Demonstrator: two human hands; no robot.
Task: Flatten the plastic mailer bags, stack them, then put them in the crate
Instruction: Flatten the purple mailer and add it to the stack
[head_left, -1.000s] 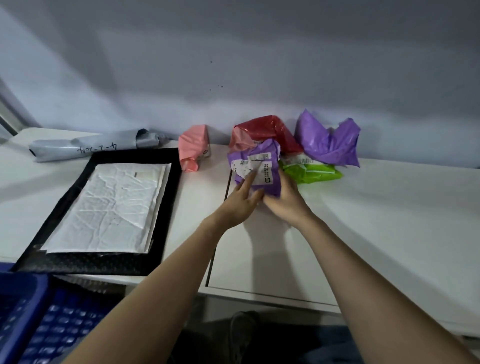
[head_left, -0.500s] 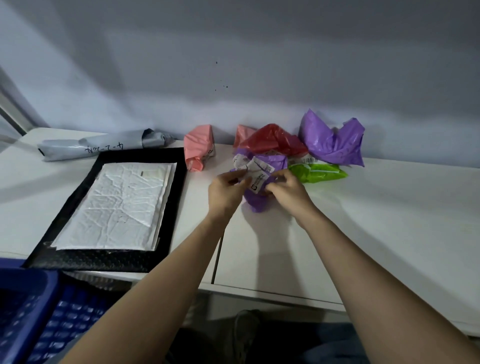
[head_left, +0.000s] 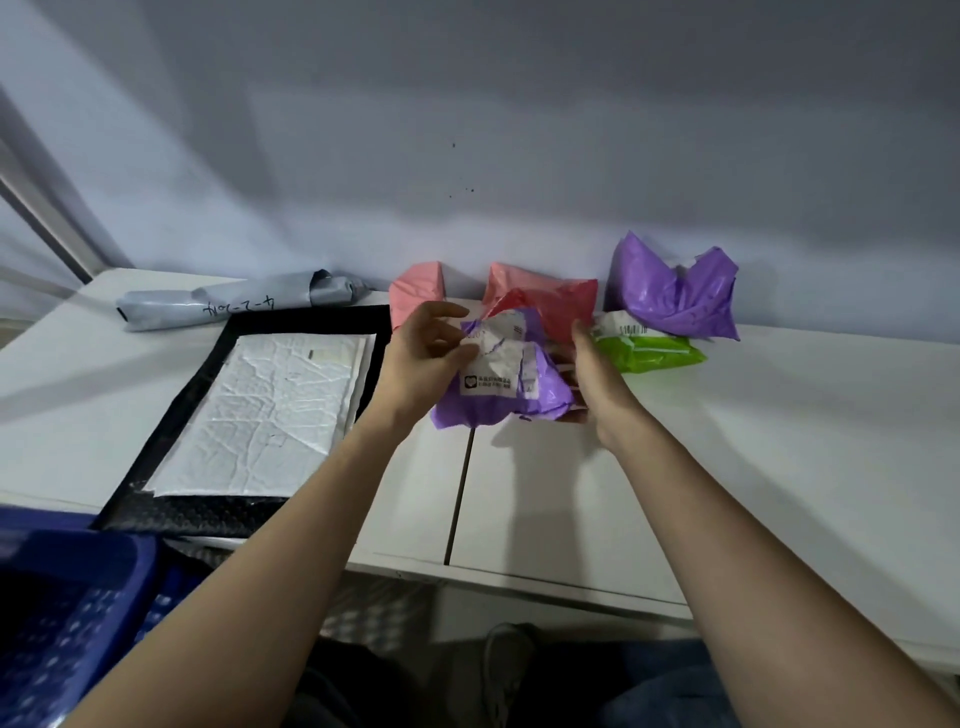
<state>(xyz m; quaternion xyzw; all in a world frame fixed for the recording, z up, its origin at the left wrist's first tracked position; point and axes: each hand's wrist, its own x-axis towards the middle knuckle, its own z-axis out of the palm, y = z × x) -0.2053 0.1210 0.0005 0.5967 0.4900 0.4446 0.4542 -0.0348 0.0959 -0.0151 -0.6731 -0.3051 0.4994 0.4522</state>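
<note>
Head view: crumpled purple mailer (head_left: 501, 382) held just above the white table (head_left: 779, 441), between both hands. Left hand (head_left: 423, 358) pinching the upper left edge by the white label, fingers curled. Right hand (head_left: 597, 387) cupping the right side and underside, palm turned inward; hard to tell whether those fingers actually clamp the plastic or merely support it. Behind, still bunched: red mailer (head_left: 558, 306), two pink ones (head_left: 415, 293), green mailer (head_left: 649, 353), a second purple mailer (head_left: 675, 291), and a rolled grey mailer (head_left: 234, 306) at the far left. Flattened white mailer (head_left: 270, 415) lying on a black mailer (head_left: 208, 512) as the started stack. Blue crate (head_left: 67, 613) at lower left, below the table edge.

Risks, as judgement: slippery film sliding out of a one-sided pinch; label tearing if pulled; trapped air springing the bag back up; a careless sweep nudging the red mailer just behind.
</note>
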